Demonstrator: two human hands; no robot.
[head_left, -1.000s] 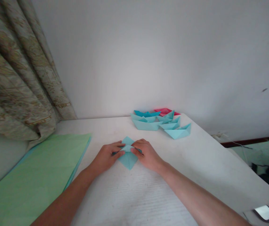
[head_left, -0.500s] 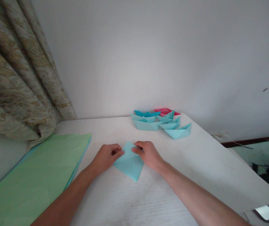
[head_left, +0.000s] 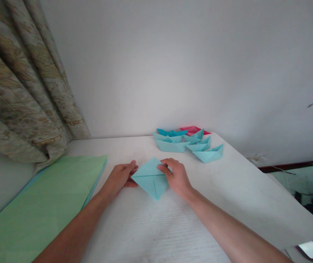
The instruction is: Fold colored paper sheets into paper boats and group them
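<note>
A light blue folded paper (head_left: 151,179), diamond-shaped with a crease line across its middle, is held just over the white table (head_left: 156,233). My right hand (head_left: 176,177) pinches its right edge between thumb and fingers. At the paper's left corner is my left hand (head_left: 120,177), thumb raised and fingers apart, some of them partly behind the paper. Whether the left fingers touch the corner is hard to make out.
Several light blue paper boats (head_left: 172,144) stand at the back of the table, with a red paper boat (head_left: 193,130) behind them. Large green paper sheets (head_left: 41,204) lie on the left, near a patterned curtain (head_left: 30,87). A phone-like device (head_left: 311,250) sits at the lower right.
The paper has turned and lifted slightly, now showing a straight line across its middle. My left hand has released its pinch and opened; my right hand still grips the right side.
</note>
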